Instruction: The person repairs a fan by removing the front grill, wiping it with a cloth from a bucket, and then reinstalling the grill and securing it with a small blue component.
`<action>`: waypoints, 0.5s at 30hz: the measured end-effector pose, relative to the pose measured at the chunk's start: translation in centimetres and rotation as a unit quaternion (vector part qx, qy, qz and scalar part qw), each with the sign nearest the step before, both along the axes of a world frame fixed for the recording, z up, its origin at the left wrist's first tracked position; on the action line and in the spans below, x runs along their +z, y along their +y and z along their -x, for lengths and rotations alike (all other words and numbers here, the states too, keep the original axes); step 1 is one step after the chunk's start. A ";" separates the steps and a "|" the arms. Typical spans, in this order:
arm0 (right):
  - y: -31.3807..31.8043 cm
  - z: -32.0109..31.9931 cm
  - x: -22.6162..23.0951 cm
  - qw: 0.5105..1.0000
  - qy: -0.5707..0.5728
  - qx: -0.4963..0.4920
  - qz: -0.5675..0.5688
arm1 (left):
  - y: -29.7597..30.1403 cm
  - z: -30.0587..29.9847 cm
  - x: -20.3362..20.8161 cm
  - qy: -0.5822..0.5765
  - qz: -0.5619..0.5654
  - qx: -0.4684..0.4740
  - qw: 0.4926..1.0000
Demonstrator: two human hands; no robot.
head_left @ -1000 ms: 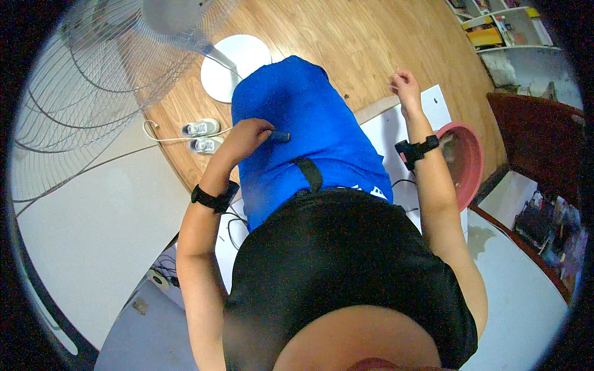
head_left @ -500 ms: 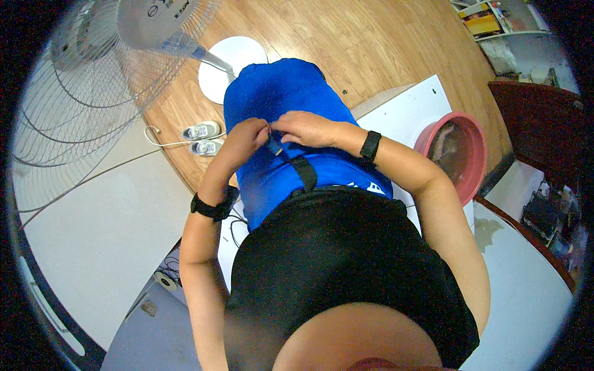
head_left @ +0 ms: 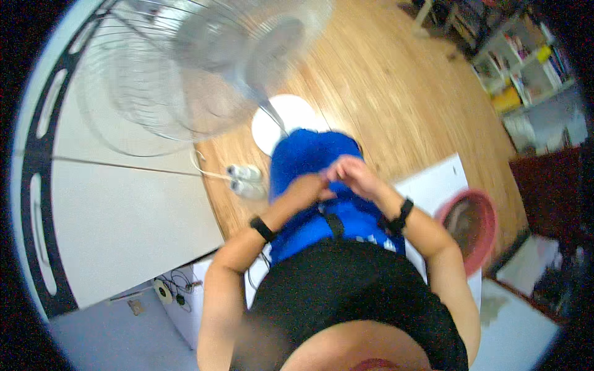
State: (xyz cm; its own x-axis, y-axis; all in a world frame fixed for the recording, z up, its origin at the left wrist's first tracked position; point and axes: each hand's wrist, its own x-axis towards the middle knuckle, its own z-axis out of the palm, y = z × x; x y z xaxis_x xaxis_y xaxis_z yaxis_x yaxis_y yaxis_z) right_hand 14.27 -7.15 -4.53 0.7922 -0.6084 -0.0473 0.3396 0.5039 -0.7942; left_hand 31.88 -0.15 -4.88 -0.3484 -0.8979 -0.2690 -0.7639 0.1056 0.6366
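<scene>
Over the blue cloth (head_left: 303, 154) that covers my lap, my left hand (head_left: 314, 187) and my right hand (head_left: 359, 176) meet at the fingertips. Both are curled and slightly smeared by motion. Whatever lies between the fingers is too small or blurred to name. Just below them a short black strap (head_left: 334, 225) runs down the cloth toward the hem of my black top (head_left: 346, 284). White print shows on the cloth near that hem. A black band circles each forearm near the wrist.
A standing fan (head_left: 241, 55) on a round white base (head_left: 272, 133) rises ahead to the left. White shoes (head_left: 246, 180) sit beside a white table (head_left: 130, 229). To my right, a pink basin (head_left: 490, 229) stands by a white board (head_left: 442, 176). Shelves (head_left: 520, 62) stand far right.
The view has swung, so the fan, shoes and basin sit lower or farther right in it. My hands have lifted from the strap and drawn together, the right one now more curled.
</scene>
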 end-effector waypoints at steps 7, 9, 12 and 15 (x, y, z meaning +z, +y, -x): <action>-2.1 -0.9 2.6 0.993 0.048 0.039 -0.104 | -0.4 0.1 -2.7 -0.108 0.150 -0.084 0.979; -2.3 -0.5 3.4 0.993 0.059 0.022 -0.102 | -0.6 0.5 -1.6 -0.111 0.156 -0.077 0.979; -2.5 -0.2 4.0 0.995 0.067 -0.007 -0.076 | -1.0 1.1 -1.2 -0.106 0.159 -0.062 0.980; -2.4 0.1 4.2 0.995 0.072 -0.025 -0.058 | -1.5 0.7 -2.1 -0.063 0.189 -0.023 0.980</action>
